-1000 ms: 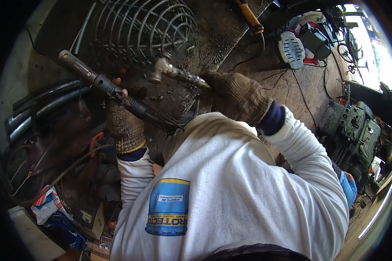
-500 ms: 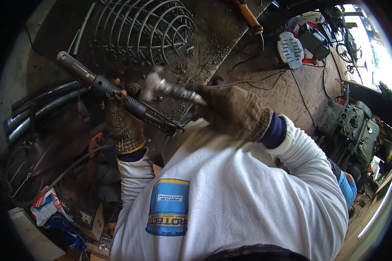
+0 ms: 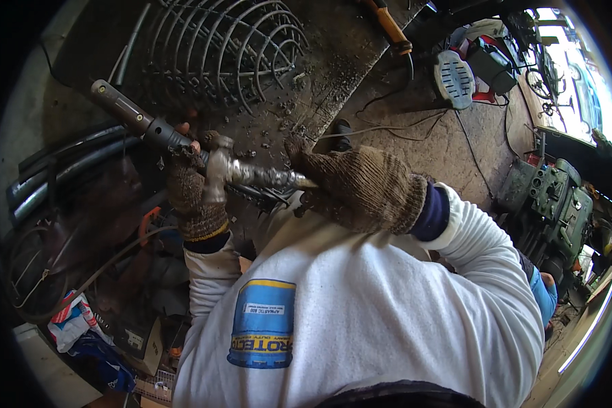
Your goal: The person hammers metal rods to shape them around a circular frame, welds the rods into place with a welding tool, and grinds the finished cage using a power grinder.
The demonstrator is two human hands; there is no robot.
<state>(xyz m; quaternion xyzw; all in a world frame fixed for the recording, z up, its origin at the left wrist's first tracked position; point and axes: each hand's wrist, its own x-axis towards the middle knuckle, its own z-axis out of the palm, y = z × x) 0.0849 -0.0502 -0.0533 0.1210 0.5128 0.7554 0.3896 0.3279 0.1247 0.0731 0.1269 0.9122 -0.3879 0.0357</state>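
- I have the right hand (image 3: 367, 187), gloved in brown knit, curled around the handle end of a silvery metal hammer with a rough, wrapped-looking shaft (image 3: 219, 170); its grip is narrow, though the palm side is hidden.
- The left hand (image 3: 189, 187), in matching knit with bare fingertips, is wrapped round a long brown-and-black cylindrical tool body with 2 small pale fittings (image 3: 119, 105).
- I read the step in hand as hammer work around this cylinder; the next move calls for a steady left grip and a well-aimed hammer head, clear of the left fingers.
- The hammer head lies to the left of the right hand and overlaps the left hand in my view; I cannot tell whether they touch.
- The cylinder slants from upper left, beyond the left fingertips, down behind the hammer.
- Beyond the hands, a domed cage of grey metal bars (image 3: 228, 51) sits on a dark, grit-strewn surface (image 3: 333, 64).
- Farther right I see a tool with an orange handle (image 3: 389, 28) and a pale, slotted oval stool (image 3: 454, 79).
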